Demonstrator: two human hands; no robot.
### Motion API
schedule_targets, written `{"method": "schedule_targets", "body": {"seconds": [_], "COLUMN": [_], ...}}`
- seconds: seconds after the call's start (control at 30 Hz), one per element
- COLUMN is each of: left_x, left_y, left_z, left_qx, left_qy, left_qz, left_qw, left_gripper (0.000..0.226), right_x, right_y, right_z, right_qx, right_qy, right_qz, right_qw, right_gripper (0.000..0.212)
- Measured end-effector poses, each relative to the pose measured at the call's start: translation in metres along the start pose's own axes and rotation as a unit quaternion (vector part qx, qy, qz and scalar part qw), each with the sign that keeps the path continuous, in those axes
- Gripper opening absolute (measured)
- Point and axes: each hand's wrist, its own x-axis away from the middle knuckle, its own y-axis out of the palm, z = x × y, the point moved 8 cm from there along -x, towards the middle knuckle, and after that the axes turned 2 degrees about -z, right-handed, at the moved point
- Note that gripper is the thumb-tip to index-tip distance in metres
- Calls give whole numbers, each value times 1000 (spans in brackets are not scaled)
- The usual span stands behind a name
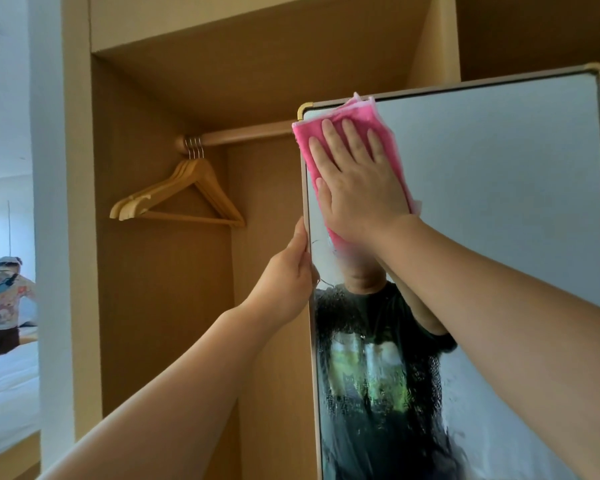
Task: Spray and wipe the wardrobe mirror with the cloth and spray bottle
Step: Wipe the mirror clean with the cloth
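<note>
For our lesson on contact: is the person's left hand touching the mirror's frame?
Touching. The head view shows the left hand gripping the mirror's frame, thumb lying along its left edge.

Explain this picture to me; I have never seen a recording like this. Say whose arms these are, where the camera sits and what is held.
There is no machine here. A person wears one camera on the head, so you look along their own two arms. The right hand presses a pink cloth flat against the upper left of the wardrobe mirror. The left hand grips the mirror's left edge. Spray droplets cover the lower glass. Wooden hangers hang on a rail inside the wardrobe. The spray bottle is not in view.
</note>
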Motion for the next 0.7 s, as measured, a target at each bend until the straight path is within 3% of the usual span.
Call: {"method": "schedule_targets", "body": {"seconds": [0.53,0.7], "left_x": [2,3], "left_y": [1,2], "left_z": [1,-5], "left_qx": [-7,19], "left_qy": [13,-9], "left_qz": [3,-6], "left_qw": [1000,1000], "left_gripper": [62,50], "right_x": [73,96], "right_y": [18,25], "right_z": [-35,-43], "right_qx": [-37,-31], "right_qy": [-5,-5], "right_qz": [23,10], "right_qw": [999,999], "right_gripper": [58,61]}}
